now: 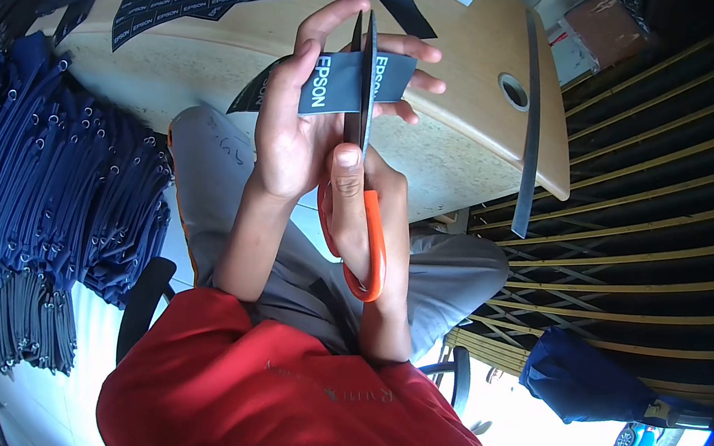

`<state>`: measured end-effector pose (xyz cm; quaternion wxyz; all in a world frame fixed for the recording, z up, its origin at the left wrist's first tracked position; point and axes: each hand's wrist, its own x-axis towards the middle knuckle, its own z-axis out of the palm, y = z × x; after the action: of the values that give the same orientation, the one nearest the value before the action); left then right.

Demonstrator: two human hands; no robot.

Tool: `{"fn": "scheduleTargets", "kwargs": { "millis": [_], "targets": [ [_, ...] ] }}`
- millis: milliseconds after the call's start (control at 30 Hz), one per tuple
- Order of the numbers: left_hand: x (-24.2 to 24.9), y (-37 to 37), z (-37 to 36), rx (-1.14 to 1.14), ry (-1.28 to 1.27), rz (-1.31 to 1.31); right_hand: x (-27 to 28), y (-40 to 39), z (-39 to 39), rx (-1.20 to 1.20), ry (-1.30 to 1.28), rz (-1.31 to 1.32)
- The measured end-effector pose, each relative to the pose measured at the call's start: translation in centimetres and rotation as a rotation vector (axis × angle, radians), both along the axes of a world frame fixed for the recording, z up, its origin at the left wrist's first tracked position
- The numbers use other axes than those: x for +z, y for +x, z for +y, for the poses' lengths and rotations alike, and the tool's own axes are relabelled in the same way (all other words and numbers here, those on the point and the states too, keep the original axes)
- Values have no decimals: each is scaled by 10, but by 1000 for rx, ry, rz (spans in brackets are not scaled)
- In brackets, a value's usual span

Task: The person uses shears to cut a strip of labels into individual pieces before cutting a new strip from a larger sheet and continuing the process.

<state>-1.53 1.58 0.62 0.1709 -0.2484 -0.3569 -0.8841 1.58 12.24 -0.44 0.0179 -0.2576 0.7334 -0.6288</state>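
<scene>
Now we hold a flat dark-grey strip point(333, 86), lettered EPSON in white, against the spread fingers of our left hand point(289, 137), thumb alongside; it passes between the blades of orange-handled metal scissors point(368, 80), gripped below those fingers by our right hand point(387, 189), its fingers mostly hidden

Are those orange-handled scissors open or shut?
Slightly open: the scissors show a gap between their tips, and the EPSON strip passes between the blades.

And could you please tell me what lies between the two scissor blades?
In the head view, the dark EPSON label strip lies between the scissor blades.
</scene>
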Motion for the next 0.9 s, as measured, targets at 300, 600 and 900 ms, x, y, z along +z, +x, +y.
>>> {"fn": "scheduleTargets", "kwargs": {
  "millis": [300, 600, 900],
  "targets": [
    [-6, -5, 1, -73, 101, -11, 1, -3, 2, -2, 17, -37],
    [-18, -20, 0, -81, 102, -164, -7, -19, 7, -7, 44, -204],
    [-23, -24, -4, -197, 213, -211, -8, -22, 8, -16, 73, -254]
  ]
}}
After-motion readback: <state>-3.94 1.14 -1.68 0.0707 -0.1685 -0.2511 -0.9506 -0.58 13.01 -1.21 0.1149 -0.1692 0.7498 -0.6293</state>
